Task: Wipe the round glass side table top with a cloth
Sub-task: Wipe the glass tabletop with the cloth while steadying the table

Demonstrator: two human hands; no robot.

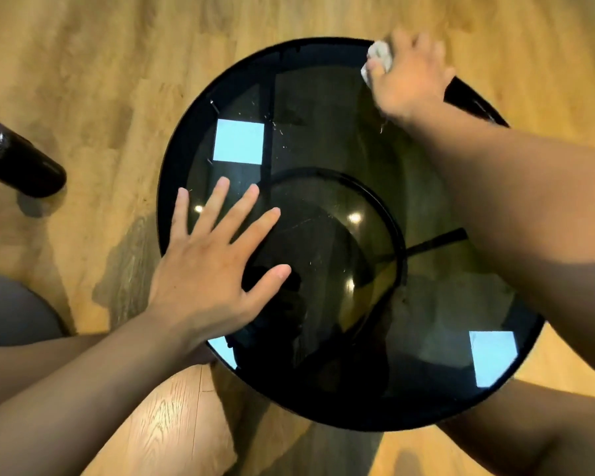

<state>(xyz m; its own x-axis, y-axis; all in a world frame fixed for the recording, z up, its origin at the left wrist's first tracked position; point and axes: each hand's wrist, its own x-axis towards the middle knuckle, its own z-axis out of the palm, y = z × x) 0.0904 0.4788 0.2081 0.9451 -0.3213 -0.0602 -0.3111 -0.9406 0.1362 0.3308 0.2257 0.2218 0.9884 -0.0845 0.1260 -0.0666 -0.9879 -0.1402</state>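
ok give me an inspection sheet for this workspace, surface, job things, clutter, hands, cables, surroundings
surface: round dark glass table top with a black rim; pale specks near its far left, bright square reflections on the glass
job's things: white cloth, bunched at the far right edge of the top
clutter: nothing seen on the glass
hands: left hand lies flat with fingers spread on the near left of the glass; right hand holds the cloth against the far edge
cables: nothing seen
surroundings: wooden floor; a dark glossy cylinder on the floor to the left; a lower black ring shows through the glass
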